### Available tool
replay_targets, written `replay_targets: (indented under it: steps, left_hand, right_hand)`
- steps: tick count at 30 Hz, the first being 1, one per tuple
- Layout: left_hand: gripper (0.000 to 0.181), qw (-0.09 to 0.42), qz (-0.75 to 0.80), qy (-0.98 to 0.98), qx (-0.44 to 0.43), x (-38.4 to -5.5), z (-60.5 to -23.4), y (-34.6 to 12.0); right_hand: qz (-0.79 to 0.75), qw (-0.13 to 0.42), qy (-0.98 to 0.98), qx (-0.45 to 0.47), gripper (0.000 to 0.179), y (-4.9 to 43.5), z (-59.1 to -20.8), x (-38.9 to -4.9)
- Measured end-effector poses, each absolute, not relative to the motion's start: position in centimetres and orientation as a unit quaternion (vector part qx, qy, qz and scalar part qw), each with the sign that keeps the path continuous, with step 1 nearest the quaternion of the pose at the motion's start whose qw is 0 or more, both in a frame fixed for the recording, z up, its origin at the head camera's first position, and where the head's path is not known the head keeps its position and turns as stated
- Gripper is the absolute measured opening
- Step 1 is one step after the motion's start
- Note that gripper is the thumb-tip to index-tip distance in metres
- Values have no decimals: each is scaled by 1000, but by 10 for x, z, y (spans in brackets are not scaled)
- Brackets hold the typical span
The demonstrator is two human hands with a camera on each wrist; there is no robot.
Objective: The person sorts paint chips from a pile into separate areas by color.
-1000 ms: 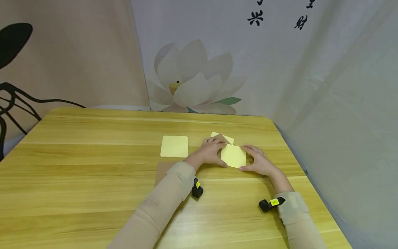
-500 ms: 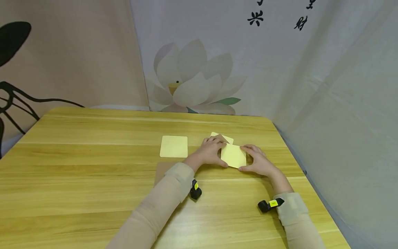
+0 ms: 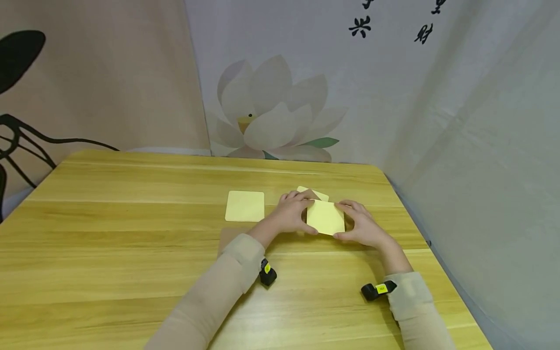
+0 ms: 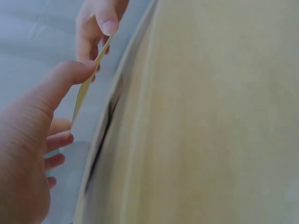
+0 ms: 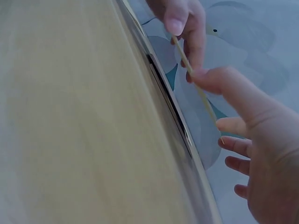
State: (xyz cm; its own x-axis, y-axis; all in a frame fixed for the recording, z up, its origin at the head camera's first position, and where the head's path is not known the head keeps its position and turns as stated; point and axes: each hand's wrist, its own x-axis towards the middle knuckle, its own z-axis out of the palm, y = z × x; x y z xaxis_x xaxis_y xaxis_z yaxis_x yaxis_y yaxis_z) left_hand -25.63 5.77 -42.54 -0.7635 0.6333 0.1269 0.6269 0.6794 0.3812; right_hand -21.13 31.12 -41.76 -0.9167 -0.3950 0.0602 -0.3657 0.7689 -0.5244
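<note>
Both hands hold one pale yellow square card [image 3: 325,217] by its opposite sides, over the right part of the table. My left hand [image 3: 289,214] pinches the card's left side between thumb and fingers. On the opposite side, my right hand [image 3: 360,226] grips it the same way. The left wrist view shows the card [image 4: 84,91] tilted and almost edge-on, raised off the tabletop. Its edge [image 5: 205,100] also appears as a thin line in the right wrist view. Just behind the hands lies another yellow card [image 3: 323,196], partly covered by a brown corner [image 3: 311,193].
A separate yellow square card [image 3: 245,206] lies flat left of the hands. Nearer the person, a brown sheet [image 3: 228,239] is partly hidden under the left forearm. The wooden table [image 3: 109,243] meets a curtain [image 3: 393,97] behind. A black metal chair [image 3: 22,141] stands at far left.
Over the last half second both hands have shifted slightly left and up in the head view, carrying the yellow card along. The other cards stay where they were.
</note>
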Motion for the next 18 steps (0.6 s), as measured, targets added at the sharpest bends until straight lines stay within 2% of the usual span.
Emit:
replay_targets:
  steps: [10,18]
  left_hand:
    - [92,-24,205,916,345,-243,-409,35]
    - [93,-36,204,918,338,-234,-406,11]
  right_hand:
    - [-268,-7,934,-238,88,291,-407,-207]
    - [-264,-10,930,-255,89,271,-403,-205]
